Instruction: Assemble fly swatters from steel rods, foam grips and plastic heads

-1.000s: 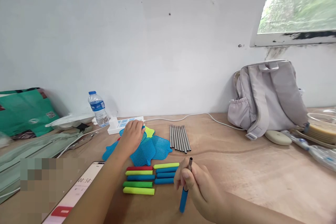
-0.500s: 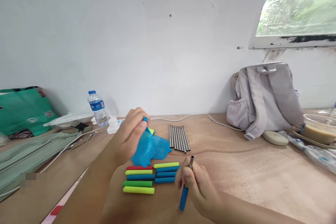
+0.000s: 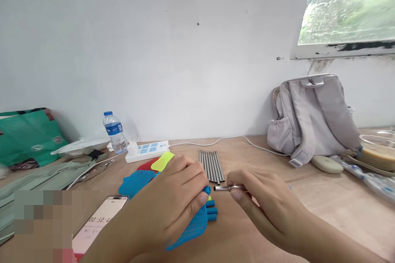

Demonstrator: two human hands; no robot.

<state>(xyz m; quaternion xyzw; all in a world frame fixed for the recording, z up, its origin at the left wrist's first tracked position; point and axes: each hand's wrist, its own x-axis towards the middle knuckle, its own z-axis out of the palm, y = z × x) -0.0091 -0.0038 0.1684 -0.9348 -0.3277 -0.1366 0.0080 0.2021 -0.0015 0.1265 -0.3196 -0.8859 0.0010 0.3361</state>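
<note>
My left hand [image 3: 175, 201] is closed on a blue mesh swatter head [image 3: 193, 226], its socket end pinched near the thumb. My right hand [image 3: 262, 201] grips a metal rod [image 3: 224, 188] held level, its free tip pointing left at that socket, a small gap apart. The rod's blue handle is hidden inside my right hand. Under my left hand lie coloured foam handles [image 3: 212, 207], only their blue ends showing. More mesh heads, blue [image 3: 135, 181], red and yellow-green [image 3: 162, 160], lie to the left. A row of bare metal rods [image 3: 211, 165] lies just behind.
A white power strip [image 3: 146, 151] and a water bottle [image 3: 115, 132] stand near the wall. A phone [image 3: 100, 224] showing a timer lies front left. A grey backpack [image 3: 311, 117] leans at the right, with a pale oval object [image 3: 326, 163] and a dish [image 3: 378, 152] beside it. A green bag [image 3: 27, 135] sits far left.
My left hand lifted a blue mesh head off the pile and brought it near, over the handles. My right hand turned the rod from upright to level, pointing at the head.
</note>
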